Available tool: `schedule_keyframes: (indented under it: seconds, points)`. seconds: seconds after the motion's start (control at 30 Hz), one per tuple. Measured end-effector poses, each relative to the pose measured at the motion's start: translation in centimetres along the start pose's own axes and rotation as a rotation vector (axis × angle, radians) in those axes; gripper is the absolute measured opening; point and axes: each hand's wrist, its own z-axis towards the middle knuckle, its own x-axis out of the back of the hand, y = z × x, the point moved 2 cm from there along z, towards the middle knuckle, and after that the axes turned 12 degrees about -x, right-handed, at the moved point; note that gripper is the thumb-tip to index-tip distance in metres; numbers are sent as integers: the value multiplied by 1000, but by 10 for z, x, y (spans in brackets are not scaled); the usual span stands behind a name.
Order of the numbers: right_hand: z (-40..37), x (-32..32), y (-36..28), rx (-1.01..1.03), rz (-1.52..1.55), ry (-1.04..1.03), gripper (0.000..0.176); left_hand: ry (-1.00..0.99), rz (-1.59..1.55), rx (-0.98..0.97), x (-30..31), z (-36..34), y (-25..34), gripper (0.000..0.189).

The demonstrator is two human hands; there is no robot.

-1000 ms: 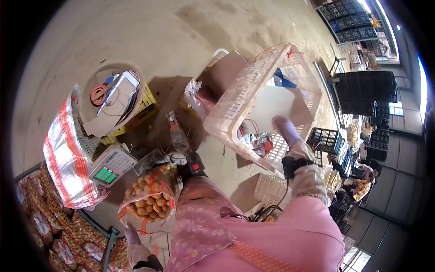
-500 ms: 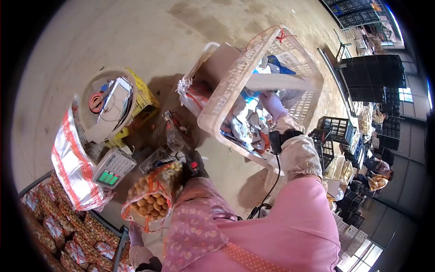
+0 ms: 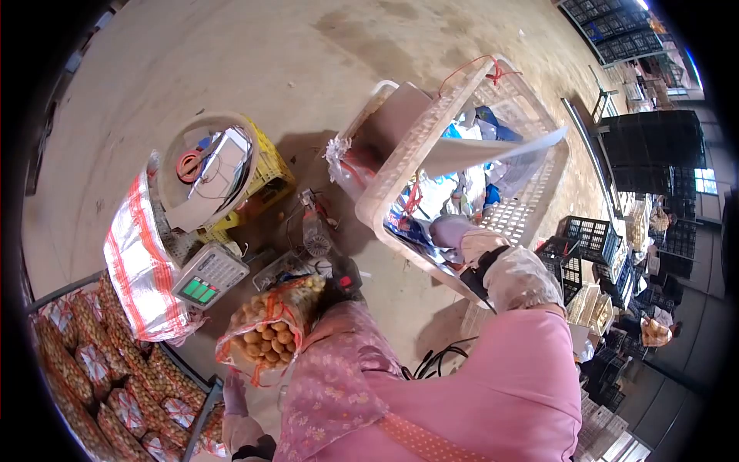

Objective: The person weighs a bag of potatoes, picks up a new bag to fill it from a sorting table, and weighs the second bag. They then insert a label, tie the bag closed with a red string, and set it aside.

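Note:
My left hand, in a lilac glove, is at the lower rim of an open red-edged mesh bag, with its fingers closed on the edge. Round tan produce resembling potatoes shows at the bag's mouth. My right hand, gloved alike, reaches into a large white plastic basket near its front wall. Crumpled plastic packaging in white, blue and red lies around it. The right fingers are partly hidden there. A pale cardboard sheet slants across the basket.
A digital scale with a green display stands left, beside a white-and-red woven sack. Behind are a round tub and a yellow crate. Filled mesh sacks lie lower left. Black crates and people are at right.
My right hand has drawn back from deeper in the basket toward its front wall. The cardboard sheet has tilted up. My left hand stays by the mesh bag; the whole view has shifted slightly.

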Motion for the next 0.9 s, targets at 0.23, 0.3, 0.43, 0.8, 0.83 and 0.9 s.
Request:
schedule_keyframes:
  seconds: [0.23,0.3,0.43,0.8,0.83,0.9]
  points:
    - [8,24,-8,-94,299,129,57,-91,294,-116,21,23,-42,21]
    - [60,-4,-6,-148,51,251,57,94,130,48,-5,3,-12,23]
    - [33,36,12,-112,61,150,39,144,83,20,-8,-8,-5,36]
    - [-176,125,60,-208,251,950,23,45,301,-394,-54,-42,30,44]
    - [-212,139,35,-216,597,914,22,64,556,-341,-50,-46,37,46]
    - [-255,162,-30,34,897,891,15,77,138,-295,-23,-13,-6,37]
